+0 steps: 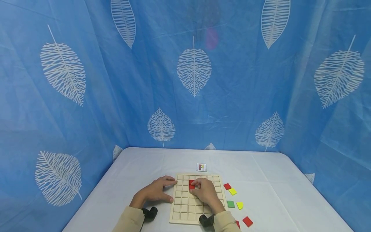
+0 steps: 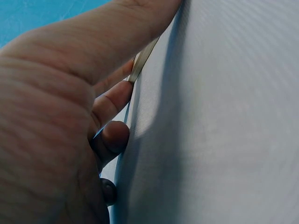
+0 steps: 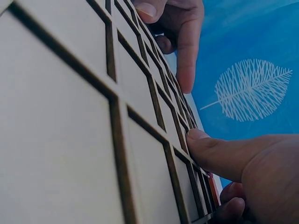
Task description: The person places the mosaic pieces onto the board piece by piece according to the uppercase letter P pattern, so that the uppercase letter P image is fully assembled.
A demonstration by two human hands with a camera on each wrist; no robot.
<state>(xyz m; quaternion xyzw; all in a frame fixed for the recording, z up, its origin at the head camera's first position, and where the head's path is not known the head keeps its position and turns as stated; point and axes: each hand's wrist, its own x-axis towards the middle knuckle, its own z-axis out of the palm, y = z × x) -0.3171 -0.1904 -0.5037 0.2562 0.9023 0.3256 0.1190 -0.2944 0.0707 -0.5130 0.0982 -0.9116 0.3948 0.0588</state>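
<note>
The right hand (image 1: 204, 190) covers part of the board (image 1: 184, 221) and of the red tiles (image 1: 192, 187) on it. At the board's four o'clock, a loose red tile (image 1: 238, 224) lies partly behind a sleeve (image 1: 226, 221). The card (image 1: 201, 167) at twelve o'clock is too small to read.

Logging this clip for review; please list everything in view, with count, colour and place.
Curtain: one, blue with white leaves, behind and beside table
Spot: one, pink, on curtain
Table: one, white-covered, foreground
Board: one, pale, gridded, on table
Card: one, multicoloured, beyond board
Red tiles: apparently two, red, on board
Loose tiles: three red, two yellow, one green, right of board
Wrist gadgets: two, black, at wrists
Sleeves: two, beige, forearms
Left hand: one, bare, at board's left edge
Right hand: one, bare, fingers at red tiles
</note>
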